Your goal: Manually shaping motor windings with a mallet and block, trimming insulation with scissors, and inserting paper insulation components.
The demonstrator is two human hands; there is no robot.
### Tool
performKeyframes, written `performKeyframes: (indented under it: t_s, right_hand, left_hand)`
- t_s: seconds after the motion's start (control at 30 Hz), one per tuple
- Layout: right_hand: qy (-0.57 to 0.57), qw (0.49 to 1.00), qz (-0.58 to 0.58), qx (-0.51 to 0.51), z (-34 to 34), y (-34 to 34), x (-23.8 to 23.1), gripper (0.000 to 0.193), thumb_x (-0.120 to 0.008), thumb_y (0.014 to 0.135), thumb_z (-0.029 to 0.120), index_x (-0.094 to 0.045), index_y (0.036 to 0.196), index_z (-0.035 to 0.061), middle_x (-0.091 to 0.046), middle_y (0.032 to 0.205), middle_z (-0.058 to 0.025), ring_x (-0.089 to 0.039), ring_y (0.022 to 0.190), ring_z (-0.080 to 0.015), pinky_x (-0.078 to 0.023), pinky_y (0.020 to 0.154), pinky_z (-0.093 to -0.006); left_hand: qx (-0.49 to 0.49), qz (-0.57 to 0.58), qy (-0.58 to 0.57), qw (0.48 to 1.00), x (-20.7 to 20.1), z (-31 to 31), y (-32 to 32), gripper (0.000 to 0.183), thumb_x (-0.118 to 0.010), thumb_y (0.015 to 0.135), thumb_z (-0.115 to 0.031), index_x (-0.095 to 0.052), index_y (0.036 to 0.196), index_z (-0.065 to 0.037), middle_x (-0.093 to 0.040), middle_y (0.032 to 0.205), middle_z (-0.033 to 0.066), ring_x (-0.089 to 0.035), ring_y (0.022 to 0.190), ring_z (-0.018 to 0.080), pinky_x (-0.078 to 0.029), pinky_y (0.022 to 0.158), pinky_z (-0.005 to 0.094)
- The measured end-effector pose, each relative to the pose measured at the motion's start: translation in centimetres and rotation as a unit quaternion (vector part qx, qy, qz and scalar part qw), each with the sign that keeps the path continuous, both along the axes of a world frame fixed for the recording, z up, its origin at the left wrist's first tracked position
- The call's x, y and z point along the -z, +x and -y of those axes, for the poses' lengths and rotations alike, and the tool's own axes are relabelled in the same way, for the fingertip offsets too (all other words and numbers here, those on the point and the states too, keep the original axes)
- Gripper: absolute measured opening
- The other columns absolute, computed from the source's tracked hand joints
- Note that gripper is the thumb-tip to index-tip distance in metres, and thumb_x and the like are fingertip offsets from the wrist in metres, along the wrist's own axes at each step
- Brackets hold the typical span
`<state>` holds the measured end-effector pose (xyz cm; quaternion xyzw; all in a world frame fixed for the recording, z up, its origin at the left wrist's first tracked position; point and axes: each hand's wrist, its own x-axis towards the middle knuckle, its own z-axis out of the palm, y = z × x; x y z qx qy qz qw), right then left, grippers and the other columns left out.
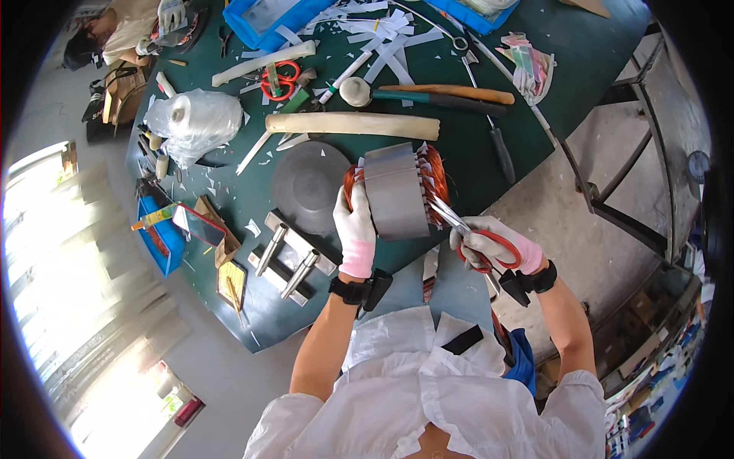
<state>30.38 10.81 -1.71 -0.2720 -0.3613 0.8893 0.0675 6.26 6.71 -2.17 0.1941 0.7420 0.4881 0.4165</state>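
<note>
A grey motor stator (395, 195) lies on its side near the front edge of the green table, with orange-red copper windings (436, 170) bulging from both ends. White insulation slips stick out between the core and the right-hand windings. My left hand (355, 226), in a white glove with a pink cuff, grips the stator's left end by the windings. In my gloved right hand (489, 239) is a pair of red-handled scissors (451, 216), fingers through the loops. Their blades point up and left, at the lower part of the right-hand windings; the tips are hard to make out.
Behind the stator lie a pale wooden bar (352, 125), a mallet (355, 92) and a dark-handled tool (501, 153). A round grey disc (311, 183) and a metal fixture (287, 256) with upright rollers stand left. Paper strips (390, 53) litter the back. Another person (126, 34) sits far left.
</note>
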Motion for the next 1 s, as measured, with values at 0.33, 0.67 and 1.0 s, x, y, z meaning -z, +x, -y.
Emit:
performKeyframes:
  t_s: [0.33,0.67,1.0]
  right_hand:
    - [0.013,0.999,0.014,-0.042,-0.5,0.0,0.1,0.037,-0.050,0.091,0.038,-0.054,0.094,0.0014,-0.050,0.062,-0.0025,-0.046,0.049,-0.0093,-0.043,0.051,-0.0243]
    - [-0.026,0.998,0.057,-0.009,0.4,-0.8,-1.5,0.033,-0.046,0.094,0.034,-0.053,0.090,0.0028,-0.047,0.055,0.0000,-0.044,0.043,-0.0072,-0.042,0.046,-0.0234]
    - [-0.110,0.990,0.014,0.089,0.8,-1.0,-2.4,0.047,-0.040,0.094,0.048,-0.052,0.090,0.0033,-0.046,0.052,-0.0013,-0.044,0.040,-0.0109,-0.042,0.044,-0.0259]
  left_hand:
    - [-0.001,0.004,0.002,1.000,0.0,0.1,-0.1,0.036,-0.046,0.095,-0.024,-0.055,0.115,0.005,-0.060,0.101,0.0060,-0.053,0.088,0.0113,-0.042,0.081,0.0241]
    - [0.005,-0.001,0.003,1.000,-0.2,0.0,0.0,0.036,-0.046,0.094,-0.024,-0.056,0.114,0.004,-0.059,0.099,0.0050,-0.052,0.087,0.0110,-0.041,0.079,0.0236]
    - [0.008,-0.004,0.016,1.000,-0.2,0.0,-0.1,0.034,-0.046,0.094,-0.023,-0.056,0.112,0.004,-0.060,0.098,0.0047,-0.052,0.086,0.0108,-0.042,0.078,0.0237]
